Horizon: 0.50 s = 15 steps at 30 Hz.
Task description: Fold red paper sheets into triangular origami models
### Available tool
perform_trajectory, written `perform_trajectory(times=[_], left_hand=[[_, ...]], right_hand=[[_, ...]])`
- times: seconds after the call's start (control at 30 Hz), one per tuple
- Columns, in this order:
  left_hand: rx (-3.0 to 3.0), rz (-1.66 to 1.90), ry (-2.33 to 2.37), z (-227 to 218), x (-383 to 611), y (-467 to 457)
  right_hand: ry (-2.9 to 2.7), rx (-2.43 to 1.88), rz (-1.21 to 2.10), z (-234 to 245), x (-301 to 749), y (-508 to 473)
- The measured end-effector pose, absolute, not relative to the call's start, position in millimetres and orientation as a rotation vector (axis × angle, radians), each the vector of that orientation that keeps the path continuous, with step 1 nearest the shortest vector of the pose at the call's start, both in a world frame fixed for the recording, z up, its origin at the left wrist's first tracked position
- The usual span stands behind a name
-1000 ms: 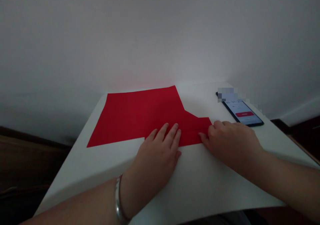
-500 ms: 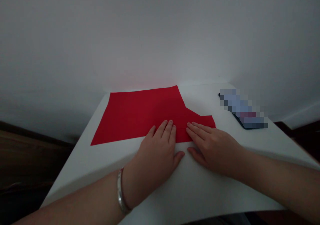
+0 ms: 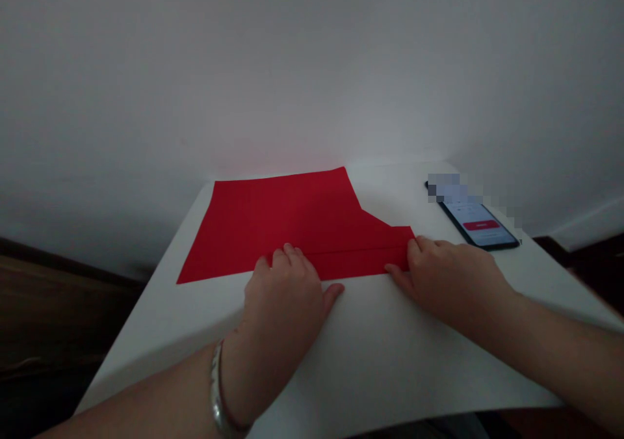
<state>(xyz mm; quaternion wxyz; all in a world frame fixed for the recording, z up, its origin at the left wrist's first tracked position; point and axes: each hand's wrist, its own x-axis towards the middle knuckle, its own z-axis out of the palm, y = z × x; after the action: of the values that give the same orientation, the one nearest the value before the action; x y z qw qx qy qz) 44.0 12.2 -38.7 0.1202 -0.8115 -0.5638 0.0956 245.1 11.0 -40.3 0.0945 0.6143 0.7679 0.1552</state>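
A folded sheet of red paper (image 3: 287, 214) lies on a white table, with a narrower strip extending to the right and a crease line running along its near side. My left hand (image 3: 285, 296), with a silver bangle on its wrist, rests on the near edge of the paper. Its fingers bend down onto the sheet and the thumb is spread to the right on the table. At the paper's right end is my right hand (image 3: 448, 273), its bent fingers by the short edge and its thumb apart, touching the near corner. The right fingertips are partly hidden.
A phone (image 3: 480, 221) with a lit, partly blurred screen lies right of the paper. The white table (image 3: 361, 361) stands against a pale wall (image 3: 312, 68). Brown wooden furniture (image 3: 58, 315) is at the left.
My hands have slid apart along the near strip, the left one leftward and the right one to the paper's right end. More of the crease shows between them. The paper stays in place.
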Motion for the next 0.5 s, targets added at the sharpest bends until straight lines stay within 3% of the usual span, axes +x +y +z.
perform_trajectory(times=[0.33,0.5], left_hand=[[-2.643,-0.15,-1.254,-51,32,23],[-2.714,-0.16,-1.284,-51,29,23]], right_hand=[[2.617,1.897,0.439,-52,262,35],[2.692,2.055,0.112,-48,267,38]])
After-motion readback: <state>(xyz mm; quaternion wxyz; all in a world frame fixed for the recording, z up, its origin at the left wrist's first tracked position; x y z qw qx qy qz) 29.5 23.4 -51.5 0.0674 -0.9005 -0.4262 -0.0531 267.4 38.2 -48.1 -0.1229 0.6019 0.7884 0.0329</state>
